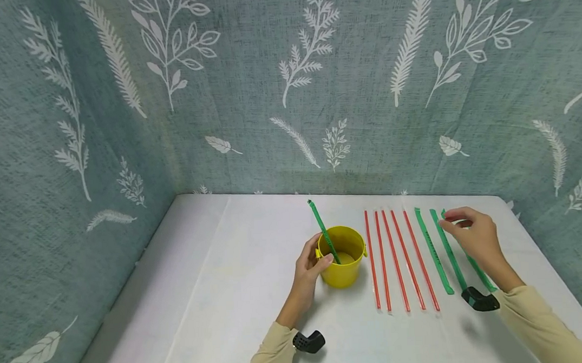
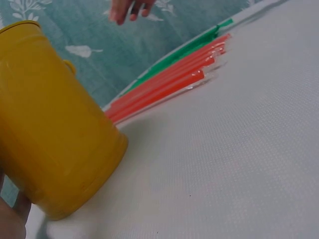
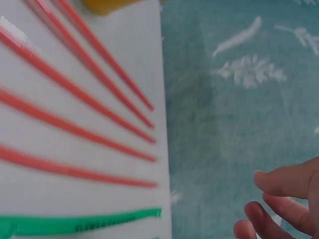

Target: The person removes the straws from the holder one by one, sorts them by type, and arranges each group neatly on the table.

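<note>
My left hand (image 1: 308,270) grips a small yellow metal bucket (image 1: 342,278) by its left side, thumb over the rim. One straw in a green wrapper (image 1: 320,223) leans inside it, its upper end sticking out past the rim. To the right, my right hand (image 1: 476,233) hovers over the green-wrapped straws, fingers bent and apart with nothing between them. Three of these straws lie there, the outermost (image 1: 481,273) partly hidden under that hand. In the right wrist view the thumb and fingers (image 3: 284,180) are spread apart.
Several red straws (image 1: 396,261) in clear wrappers lie side by side between the bucket and the green ones. Everything stands on a white-covered table (image 1: 218,293). Behind and to the left hangs a teal leaf-patterned cloth (image 1: 248,86). A black camera sits on each wrist.
</note>
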A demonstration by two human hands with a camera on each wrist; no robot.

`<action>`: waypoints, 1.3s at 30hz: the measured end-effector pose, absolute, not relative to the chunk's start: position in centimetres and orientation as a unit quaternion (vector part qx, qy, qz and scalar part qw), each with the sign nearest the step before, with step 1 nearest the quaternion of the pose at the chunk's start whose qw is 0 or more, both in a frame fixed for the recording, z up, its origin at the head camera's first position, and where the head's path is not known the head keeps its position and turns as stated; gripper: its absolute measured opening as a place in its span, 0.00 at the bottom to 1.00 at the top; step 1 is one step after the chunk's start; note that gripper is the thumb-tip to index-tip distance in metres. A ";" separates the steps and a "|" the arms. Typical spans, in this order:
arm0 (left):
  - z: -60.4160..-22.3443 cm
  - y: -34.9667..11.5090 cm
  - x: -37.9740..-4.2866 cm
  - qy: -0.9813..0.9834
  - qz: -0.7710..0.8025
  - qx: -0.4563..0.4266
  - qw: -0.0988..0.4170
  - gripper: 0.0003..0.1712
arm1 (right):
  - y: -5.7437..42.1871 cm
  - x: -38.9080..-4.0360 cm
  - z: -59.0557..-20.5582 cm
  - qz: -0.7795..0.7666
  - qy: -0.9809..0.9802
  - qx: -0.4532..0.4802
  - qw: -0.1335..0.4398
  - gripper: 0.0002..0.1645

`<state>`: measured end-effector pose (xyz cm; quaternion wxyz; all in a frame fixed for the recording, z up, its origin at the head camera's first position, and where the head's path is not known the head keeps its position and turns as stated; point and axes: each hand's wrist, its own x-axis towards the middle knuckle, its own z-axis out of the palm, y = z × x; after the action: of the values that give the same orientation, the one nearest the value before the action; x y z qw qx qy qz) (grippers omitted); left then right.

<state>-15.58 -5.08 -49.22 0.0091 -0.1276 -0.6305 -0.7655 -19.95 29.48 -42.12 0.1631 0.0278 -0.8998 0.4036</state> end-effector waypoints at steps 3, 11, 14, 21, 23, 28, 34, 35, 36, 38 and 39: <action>-49.1 -5.0 -15.5 -0.631 -0.766 -0.123 0.006 0.29 | 27.9 -19.0 -41.0 0.408 -0.897 0.043 0.164 0.19; -49.1 -5.1 -15.4 -0.639 -0.762 -0.108 0.011 0.28 | 26.4 -19.7 -41.6 0.434 -0.880 0.099 0.162 0.16; -49.2 -5.0 -15.4 -0.638 -0.763 -0.105 0.013 0.28 | 24.6 -18.7 -40.1 0.424 -0.883 0.117 0.163 0.16; -49.0 -5.0 -15.3 -0.635 -0.765 -0.112 0.006 0.28 | 22.3 -17.9 -38.5 0.422 -0.887 0.119 0.144 0.16; -48.6 -5.1 -15.1 -0.637 -0.762 -0.115 0.002 0.28 | 22.0 -17.9 -38.6 0.425 -0.886 0.120 0.142 0.16; -47.1 -5.0 -14.4 -0.650 -0.751 -0.120 0.003 0.29 | 20.9 -17.9 -38.3 0.429 -0.882 0.130 0.145 0.16; -46.5 -4.9 -14.1 -0.651 -0.749 -0.121 0.002 0.29 | 19.8 -17.9 -38.0 0.437 -0.877 0.140 0.146 0.15; -46.5 -4.9 -14.1 -0.650 -0.750 -0.122 0.003 0.29 | 19.6 -17.9 -38.0 0.438 -0.876 0.141 0.145 0.15; -46.5 -4.8 -14.1 -0.649 -0.751 -0.122 0.005 0.29 | 19.5 -17.8 -37.9 0.439 -0.875 0.144 0.144 0.16; -46.6 -4.8 -14.2 -0.650 -0.750 -0.123 0.008 0.29 | 19.2 -17.7 -37.7 0.443 -0.874 0.145 0.141 0.16; -46.7 -4.8 -14.2 -0.650 -0.750 -0.122 0.009 0.29 | 19.2 -17.7 -37.7 0.444 -0.873 0.146 0.141 0.16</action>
<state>-14.22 -4.76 -46.66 0.0089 -0.1216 -0.6503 -0.7498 -17.73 19.15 -37.66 0.1409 0.1464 -0.8727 0.4440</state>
